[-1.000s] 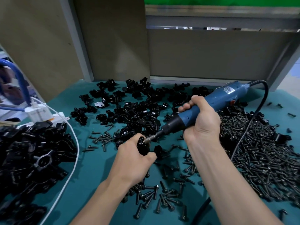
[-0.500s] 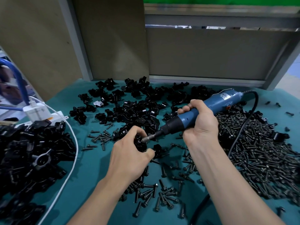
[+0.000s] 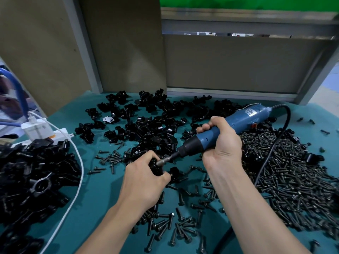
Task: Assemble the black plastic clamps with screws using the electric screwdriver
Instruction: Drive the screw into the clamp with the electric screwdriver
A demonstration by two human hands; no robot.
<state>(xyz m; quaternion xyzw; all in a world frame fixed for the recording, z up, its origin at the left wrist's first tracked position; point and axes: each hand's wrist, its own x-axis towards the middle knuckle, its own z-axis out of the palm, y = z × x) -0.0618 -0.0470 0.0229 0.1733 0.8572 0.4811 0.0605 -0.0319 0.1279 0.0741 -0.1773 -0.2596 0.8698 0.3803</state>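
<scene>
Since a second before, the blue electric screwdriver (image 3: 244, 118) had dipped lower at its tail. The right hand (image 3: 222, 143) gripped its barrel, bit against the black clamp (image 3: 156, 168), which the left hand (image 3: 145, 182) pinched over the teal mat (image 3: 99, 189) amid loose screws (image 3: 286, 180).

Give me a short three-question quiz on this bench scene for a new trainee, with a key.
1. True or false: the right hand grips the blue screwdriver.
2. Where on the table is the biggest heap of screws? A) left side B) right side C) far back edge
3. What does the left hand hold against the screwdriver's tip?
Key: 1 true; 2 B; 3 a black clamp.
</scene>
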